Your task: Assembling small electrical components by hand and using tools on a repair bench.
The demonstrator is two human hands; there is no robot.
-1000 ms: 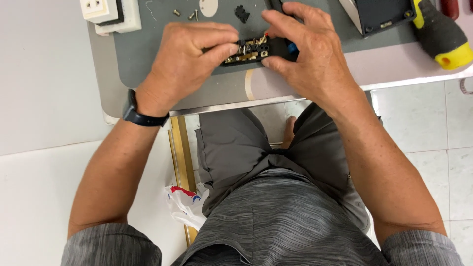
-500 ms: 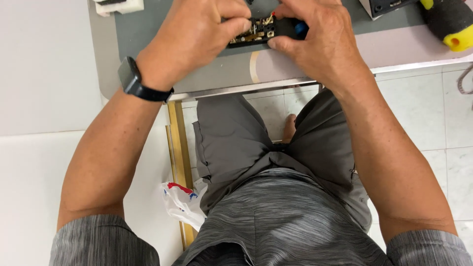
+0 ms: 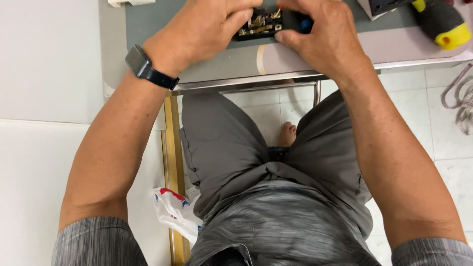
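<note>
Both hands, left hand and right hand, pinch the small black circuit board from each side, steadying it on the grey mat surface.

White tiled floor lies under a metal-edged desk topped with a grey mat; a white cabinet stands alongside.

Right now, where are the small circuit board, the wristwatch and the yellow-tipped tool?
small circuit board [image 3: 260, 23], head view, its exposed middle.
wristwatch [image 3: 139, 61], head view, its dark face.
yellow-tipped tool [image 3: 443, 24], head view, its black-and-yellow handle.
</note>
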